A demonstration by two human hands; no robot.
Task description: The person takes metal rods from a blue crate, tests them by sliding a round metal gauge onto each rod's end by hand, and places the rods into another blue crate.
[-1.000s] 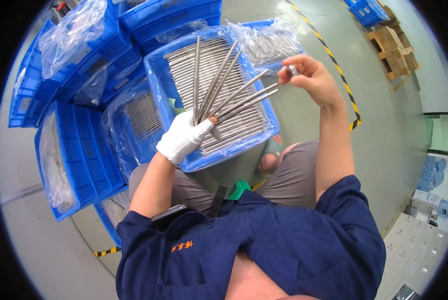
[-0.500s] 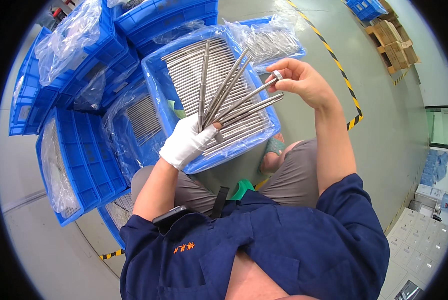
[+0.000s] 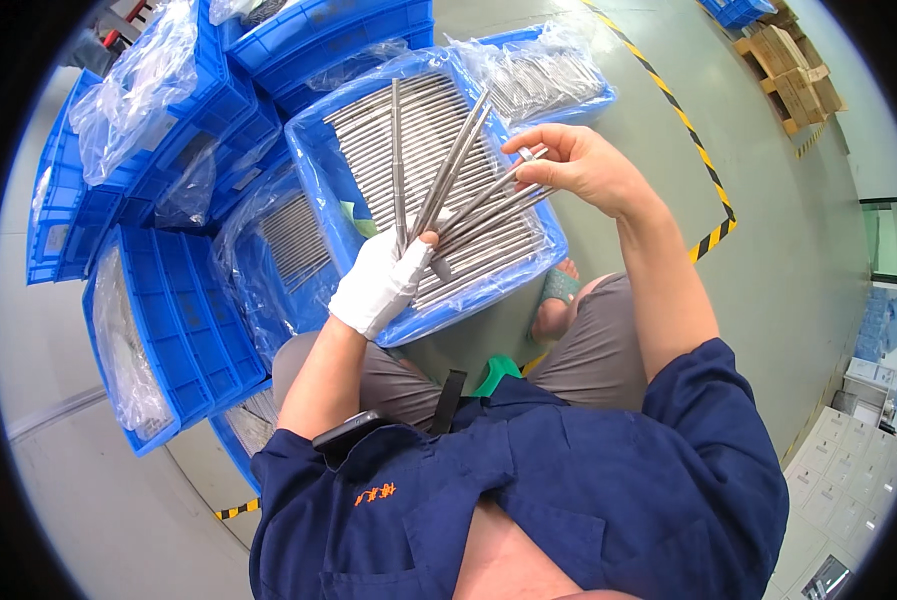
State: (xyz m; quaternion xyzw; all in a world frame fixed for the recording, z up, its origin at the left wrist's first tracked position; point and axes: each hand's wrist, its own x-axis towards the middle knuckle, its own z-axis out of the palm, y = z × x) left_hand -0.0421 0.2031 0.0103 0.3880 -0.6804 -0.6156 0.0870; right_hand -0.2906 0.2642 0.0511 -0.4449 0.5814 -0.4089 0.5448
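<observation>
My left hand, in a white glove with a bare thumb tip, is closed round several slim metal rods that fan out upward and to the right. My right hand is bare. Between its thumb and fingers it pinches a small metal ring at the far end of one of the rods. Whether the ring sits around the rod or only against it is hard to make out. Under both hands stands a blue crate lined with clear plastic, holding rows of similar rods.
Stacked blue crates with plastic bags crowd the left side. Another crate of rods stands beyond the middle one. Yellow-black floor tape runs along the right. Cardboard boxes are at the far right.
My right hand has moved slightly left and down with the ring, closer to the other rod ends. The rods in my left hand have shifted a little to the left.
</observation>
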